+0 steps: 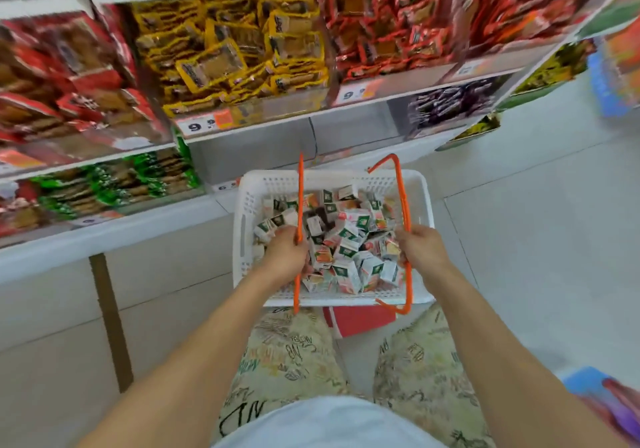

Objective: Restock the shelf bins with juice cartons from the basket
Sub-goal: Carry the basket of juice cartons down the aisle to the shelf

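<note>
Shelves point(242, 66) blurred; hands point(285, 252) point(420, 245) grip basket point(332, 179) handles.

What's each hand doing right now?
Left hand: grips the left orange handle.
Right hand: grips the right orange handle.

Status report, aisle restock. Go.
Left hand grips left orange handle, right hand grips right orange handle. White basket full of juice cartons, none shelved. Nothing blocking.
</note>
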